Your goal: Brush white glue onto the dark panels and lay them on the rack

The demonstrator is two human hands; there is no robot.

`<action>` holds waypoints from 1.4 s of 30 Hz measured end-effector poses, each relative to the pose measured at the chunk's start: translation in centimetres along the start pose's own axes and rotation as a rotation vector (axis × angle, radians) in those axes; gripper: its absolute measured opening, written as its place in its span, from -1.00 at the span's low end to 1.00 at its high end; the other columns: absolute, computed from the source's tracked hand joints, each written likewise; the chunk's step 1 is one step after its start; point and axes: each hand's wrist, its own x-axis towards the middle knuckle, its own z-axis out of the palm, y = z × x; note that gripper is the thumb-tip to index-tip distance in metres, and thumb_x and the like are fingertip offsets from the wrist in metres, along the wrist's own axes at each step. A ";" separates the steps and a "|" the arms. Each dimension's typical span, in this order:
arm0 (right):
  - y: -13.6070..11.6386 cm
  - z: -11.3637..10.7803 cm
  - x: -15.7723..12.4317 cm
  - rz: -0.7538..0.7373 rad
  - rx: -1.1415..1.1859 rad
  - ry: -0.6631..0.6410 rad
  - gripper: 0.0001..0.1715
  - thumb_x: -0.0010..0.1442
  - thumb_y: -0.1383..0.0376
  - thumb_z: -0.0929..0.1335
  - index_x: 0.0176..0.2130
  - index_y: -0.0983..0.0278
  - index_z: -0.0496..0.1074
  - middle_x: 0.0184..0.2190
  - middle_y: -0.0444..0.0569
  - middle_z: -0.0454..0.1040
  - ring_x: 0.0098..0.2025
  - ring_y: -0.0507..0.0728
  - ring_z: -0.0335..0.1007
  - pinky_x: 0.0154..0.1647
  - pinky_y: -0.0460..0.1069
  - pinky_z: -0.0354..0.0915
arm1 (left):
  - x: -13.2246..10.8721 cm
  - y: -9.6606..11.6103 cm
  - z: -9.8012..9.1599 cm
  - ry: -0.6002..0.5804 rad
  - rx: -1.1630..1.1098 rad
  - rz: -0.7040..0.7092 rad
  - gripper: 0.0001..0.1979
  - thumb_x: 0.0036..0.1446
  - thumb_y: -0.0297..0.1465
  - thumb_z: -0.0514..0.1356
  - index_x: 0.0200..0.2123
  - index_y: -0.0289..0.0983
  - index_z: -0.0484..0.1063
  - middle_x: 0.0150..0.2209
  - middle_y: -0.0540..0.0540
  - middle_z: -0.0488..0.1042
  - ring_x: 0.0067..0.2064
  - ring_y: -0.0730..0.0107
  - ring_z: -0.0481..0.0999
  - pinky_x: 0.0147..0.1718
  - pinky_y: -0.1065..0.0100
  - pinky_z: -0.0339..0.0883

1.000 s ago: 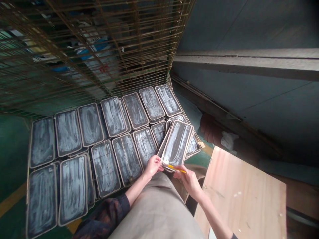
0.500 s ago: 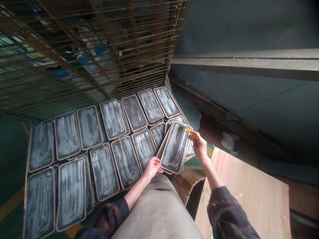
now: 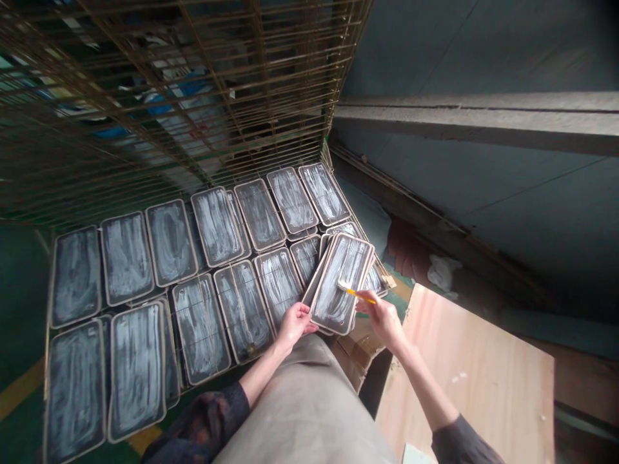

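My left hand (image 3: 294, 327) pinches the lower left corner of a dark rounded rectangular panel (image 3: 334, 304) with a pale rim and white streaks. This panel lies tilted on top of a few others, their edges showing beneath. My right hand (image 3: 383, 317) is closed around the yellow handle of a brush (image 3: 360, 295). The brush's pale tip touches the middle of the panel, where the white coat looks wet. Further streaked panels (image 3: 244, 309) lie in two rows to the left, some overlapping.
A wire rack shelf (image 3: 389, 281) carries the panels, and its raised wire grid (image 3: 271, 84) stands over the back. At right is a pale wooden board (image 3: 478, 367). A cardboard piece (image 3: 355, 351) sits below the panels, near my apron (image 3: 309, 399). A grey wall (image 3: 483, 58) rises behind.
My right hand has drawn the brush from the panel's upper right corner down and left to its middle. More white now covers the panel. My left hand has stayed at the corner.
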 end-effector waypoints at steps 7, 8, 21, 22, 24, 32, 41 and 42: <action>1.3 -1.4 4.8 -0.068 -0.130 0.231 -0.70 0.29 0.24 0.17 -0.05 0.24 0.34 -0.35 -0.03 0.52 -0.32 0.10 0.50 -0.24 0.00 0.40 | -0.1 0.4 0.0 -0.005 0.027 -0.016 -0.75 -0.02 -0.39 0.30 -0.34 -0.34 0.29 -0.56 0.01 0.42 -0.52 0.33 0.56 -0.48 0.37 0.49; 1.4 -0.9 4.7 -0.098 -0.177 0.203 -0.71 0.29 0.25 0.17 -0.05 0.24 0.34 -0.32 -0.01 0.52 -0.31 0.11 0.50 -0.25 0.00 0.40 | -0.1 0.4 0.1 0.003 0.027 -0.017 -0.75 -0.02 -0.39 0.31 -0.35 -0.35 0.29 -0.57 0.01 0.42 -0.52 0.33 0.56 -0.48 0.37 0.49; -2.8 4.4 -8.7 0.043 -0.048 -0.066 -0.70 0.29 0.28 0.17 -0.01 0.12 0.31 -0.25 -0.04 0.51 -0.24 0.13 0.50 -0.27 -0.02 0.40 | -0.2 -0.1 0.2 0.022 0.002 -0.026 -0.81 0.03 -0.47 0.26 -0.33 -0.35 0.27 -0.56 0.02 0.41 -0.52 0.34 0.56 -0.46 0.38 0.49; -3.1 4.5 -9.0 0.078 -0.004 -0.065 -0.72 0.29 0.26 0.17 -0.02 0.11 0.30 -0.27 -0.06 0.52 -0.25 0.12 0.50 -0.26 -0.01 0.40 | -0.2 -0.1 0.1 0.018 0.007 -0.024 -0.80 0.03 -0.46 0.27 -0.33 -0.35 0.28 -0.55 0.01 0.41 -0.52 0.34 0.56 -0.46 0.38 0.49; -3.3 4.5 -9.5 0.148 0.086 -0.047 -0.74 0.30 0.22 0.17 -0.03 0.10 0.29 -0.33 -0.09 0.52 -0.30 0.11 0.50 -0.26 0.00 0.41 | -0.2 -0.1 0.0 0.004 0.025 -0.012 -0.80 0.04 -0.44 0.26 -0.32 -0.35 0.28 -0.53 -0.01 0.43 -0.51 0.35 0.57 -0.46 0.39 0.49; -0.8 2.6 -8.5 0.384 0.415 0.227 -0.68 0.26 0.06 0.22 -0.13 0.21 0.32 -0.44 -0.05 0.50 -0.43 0.14 0.50 -0.37 0.03 0.47 | -0.1 0.0 0.1 -0.030 0.101 0.035 -0.78 0.02 -0.37 0.26 -0.35 -0.34 0.28 -0.59 0.02 0.40 -0.57 0.39 0.53 -0.56 0.45 0.43; -1.4 1.7 -8.1 0.424 0.438 0.171 -0.65 0.23 0.02 0.25 -0.14 0.21 0.33 -0.46 -0.09 0.50 -0.44 0.12 0.49 -0.42 0.00 0.44 | 0.3 -0.3 -0.1 -0.039 0.132 0.096 -0.73 -0.04 -0.31 0.28 -0.37 -0.34 0.28 -0.61 0.04 0.39 -0.57 0.37 0.53 -0.59 0.44 0.41; -1.0 1.5 -7.7 0.420 0.436 0.194 -0.64 0.22 0.01 0.25 -0.15 0.21 0.33 -0.47 -0.09 0.49 -0.45 0.12 0.49 -0.42 0.01 0.44 | 0.3 -0.2 -0.1 -0.045 0.141 0.101 -0.74 -0.04 -0.32 0.28 -0.37 -0.34 0.28 -0.61 0.04 0.38 -0.58 0.37 0.52 -0.60 0.45 0.40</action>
